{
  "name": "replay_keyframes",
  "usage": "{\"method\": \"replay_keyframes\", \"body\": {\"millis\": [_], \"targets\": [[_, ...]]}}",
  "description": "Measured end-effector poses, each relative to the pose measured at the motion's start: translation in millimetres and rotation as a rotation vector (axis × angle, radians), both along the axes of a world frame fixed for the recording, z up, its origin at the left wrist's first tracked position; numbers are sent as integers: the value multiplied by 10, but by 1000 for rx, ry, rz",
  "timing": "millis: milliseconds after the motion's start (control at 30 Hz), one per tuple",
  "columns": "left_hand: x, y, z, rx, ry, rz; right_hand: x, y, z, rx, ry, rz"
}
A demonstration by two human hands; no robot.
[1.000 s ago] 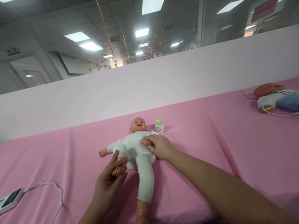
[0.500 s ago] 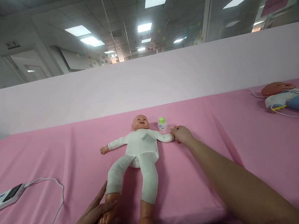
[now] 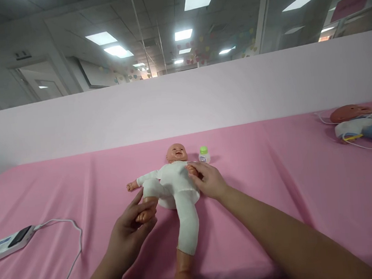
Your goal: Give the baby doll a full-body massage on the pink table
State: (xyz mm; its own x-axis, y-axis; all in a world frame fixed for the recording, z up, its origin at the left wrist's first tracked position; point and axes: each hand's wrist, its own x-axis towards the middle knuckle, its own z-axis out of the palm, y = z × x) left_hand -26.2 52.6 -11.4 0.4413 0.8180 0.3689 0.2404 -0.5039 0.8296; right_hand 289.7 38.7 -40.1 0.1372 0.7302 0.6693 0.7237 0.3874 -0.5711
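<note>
A baby doll (image 3: 178,179) with a white cloth body lies on its back, head toward the wall. My left hand (image 3: 129,233) is closed around the doll's foot on the left side, and that leg is bent up toward the belly. My right hand (image 3: 209,180) grips the doll's hand on the right side, with that arm folded over the chest. The doll's other arm lies stretched out to the left, and its other leg points toward me. Beside the head stands a small clear bottle (image 3: 204,155) with a green cap.
A second doll (image 3: 351,113) in white and blue, with tubes around it, lies at the far right on the pink sheet (image 3: 274,184). At the left is a white device (image 3: 11,244) with a cable. A low white wall (image 3: 138,113) runs behind.
My left hand has pushed the doll's foot up and away from me, bending the leg. My right hand has brought the doll's hand inward from the side onto its chest.
</note>
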Motion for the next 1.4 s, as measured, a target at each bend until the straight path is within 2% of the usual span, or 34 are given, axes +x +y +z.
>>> {"method": "replay_keyframes", "body": {"millis": [133,300,433,500,567,667,800,867,933,1033,1133,1267,1333,1400], "targets": [[278,204,79,-17,60,-3,-89,25,-82,-63,-140,83],[504,333,-16,-128,2,-44,-109,56,-156,-153,-159,35],[420,209,-34,-125,-8,-14,-79,63,-133,-120,-105,62],[285,74,-26,-134,1,3,-20,77,-120,-68,21,47],[111,-79,-42,-154,-18,8,80,100,-122,-61,208,-33],[-150,-297,-130,-209,-63,29,301,143,-148,-144,427,-250],[-355,-482,-270,-320,-73,144,605,191,-178,-389,426,-535],[-377,-507,-298,-385,-113,194,693,204,-177,-542,381,-597],[-359,-492,-286,-430,-139,222,722,204,-166,-624,354,-612],[-274,-423,-207,-403,-100,179,661,169,-138,-543,329,-588],[-113,-328,-93,-305,-63,106,488,103,-97,-311,250,-512],[193,-159,47,-196,5,11,175,24,-53,-67,65,-224],[349,-63,83,-168,25,-15,60,11,-54,-18,-56,-85],[488,30,88,-166,18,-30,-1,23,-72,-23,-165,-13]]}}
